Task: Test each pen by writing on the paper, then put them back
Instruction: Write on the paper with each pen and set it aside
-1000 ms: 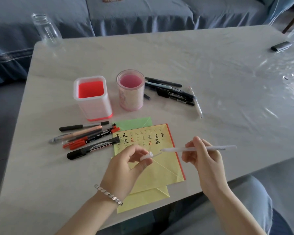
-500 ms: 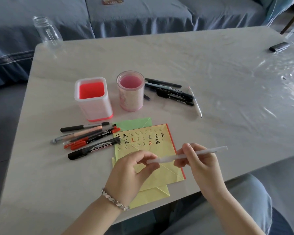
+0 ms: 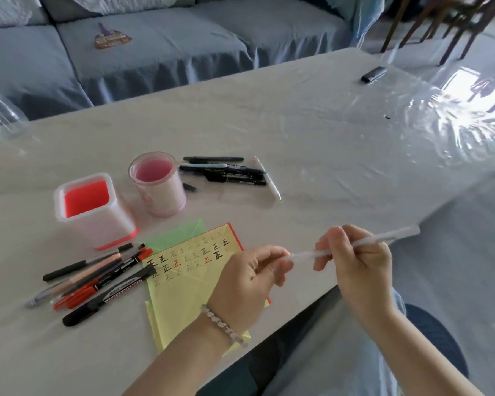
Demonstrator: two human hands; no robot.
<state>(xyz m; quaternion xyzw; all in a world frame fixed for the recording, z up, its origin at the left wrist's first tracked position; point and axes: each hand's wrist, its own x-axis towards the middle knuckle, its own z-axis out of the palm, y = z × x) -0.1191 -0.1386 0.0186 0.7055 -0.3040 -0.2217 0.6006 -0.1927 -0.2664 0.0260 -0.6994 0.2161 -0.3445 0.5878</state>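
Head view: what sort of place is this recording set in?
Probably a home living room: a blue fabric-covered sofa runs behind the pale table covered in clear plastic film, and dark wooden chair legs stand at the far right corner.

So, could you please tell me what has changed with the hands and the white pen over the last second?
The left hand, which held the small cap apart from the white pen, has moved right and brought it to the pen's tip; blur hides whether it is fully on. The right hand still grips the barrel. The yellow paper, red holder, pink cup and loose pens lie as before.
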